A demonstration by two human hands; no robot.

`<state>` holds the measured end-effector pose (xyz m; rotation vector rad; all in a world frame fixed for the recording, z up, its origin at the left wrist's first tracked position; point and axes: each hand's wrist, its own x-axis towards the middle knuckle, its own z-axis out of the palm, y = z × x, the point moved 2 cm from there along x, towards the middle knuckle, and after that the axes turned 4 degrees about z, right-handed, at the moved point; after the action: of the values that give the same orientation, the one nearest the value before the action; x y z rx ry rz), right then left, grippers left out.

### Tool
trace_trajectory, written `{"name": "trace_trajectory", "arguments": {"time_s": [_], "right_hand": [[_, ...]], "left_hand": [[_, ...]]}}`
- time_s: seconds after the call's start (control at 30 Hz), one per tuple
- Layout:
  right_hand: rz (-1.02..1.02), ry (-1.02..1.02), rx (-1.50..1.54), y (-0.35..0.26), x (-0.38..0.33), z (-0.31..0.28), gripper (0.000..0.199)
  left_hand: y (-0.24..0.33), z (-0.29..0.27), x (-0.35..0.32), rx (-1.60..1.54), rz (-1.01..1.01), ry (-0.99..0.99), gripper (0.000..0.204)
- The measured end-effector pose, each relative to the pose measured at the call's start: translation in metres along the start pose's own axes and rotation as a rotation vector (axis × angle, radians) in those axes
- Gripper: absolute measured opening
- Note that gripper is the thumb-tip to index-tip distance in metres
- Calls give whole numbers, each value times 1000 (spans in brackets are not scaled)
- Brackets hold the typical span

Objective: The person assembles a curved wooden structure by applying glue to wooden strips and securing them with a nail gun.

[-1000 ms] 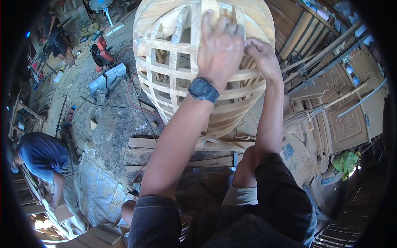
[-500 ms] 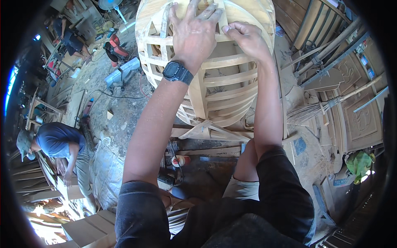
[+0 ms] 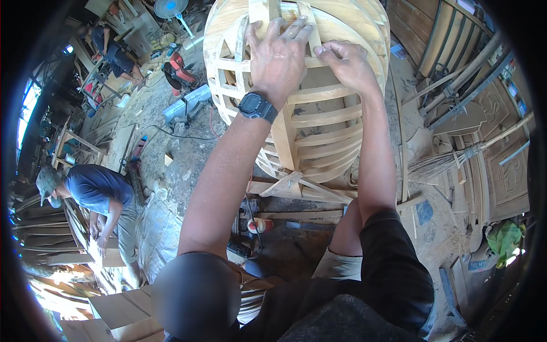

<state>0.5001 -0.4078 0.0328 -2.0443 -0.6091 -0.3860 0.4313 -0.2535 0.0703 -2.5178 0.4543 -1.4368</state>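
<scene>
A rounded wooden frame (image 3: 295, 137) of pale curved slats on upright ribs stands in front of me. My left hand (image 3: 278, 60) lies over its upper part, fingers stretched and spread on the wood between two short upright pieces. A dark watch is on that wrist. Beside it, my right hand (image 3: 348, 64) is closed, thumb and forefinger pinched together next to the right upright strip (image 3: 310, 28). Whatever may be between those fingers is too small to make out. A wooden block (image 3: 265, 10) rises just beyond my left fingertips.
At the lower left a person (image 3: 99, 194) in a blue shirt and cap bends over wood; another person (image 3: 114, 51) is at the far left. A red machine (image 3: 180, 69), a fan (image 3: 171, 8) and a cable lie leftward. A broom (image 3: 444, 162) and carved panels (image 3: 504, 154) are at right.
The whole view has shifted, so the frame and my hands appear slightly farther right and lower. Both hands keep nearly the same places on the wood.
</scene>
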Motion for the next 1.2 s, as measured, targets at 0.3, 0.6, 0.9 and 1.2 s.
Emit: {"name": "trace_trajectory", "arguments": {"time_s": [0.3,0.6,0.9,1.2], "right_hand": [[-28,59,-31,-7,0,1,44],[-82,83,77,1,5,10,39],[-49,73,124,14,9,4,41],[36,109,123,4,-1,6,49]], "left_hand": [[1,0,-1,58,-18,-57,57],[1,5,-7,1,-12,-88,41],[2,11,1,7,-11,-66,40],[2,5,0,-72,-18,40,42]]}}
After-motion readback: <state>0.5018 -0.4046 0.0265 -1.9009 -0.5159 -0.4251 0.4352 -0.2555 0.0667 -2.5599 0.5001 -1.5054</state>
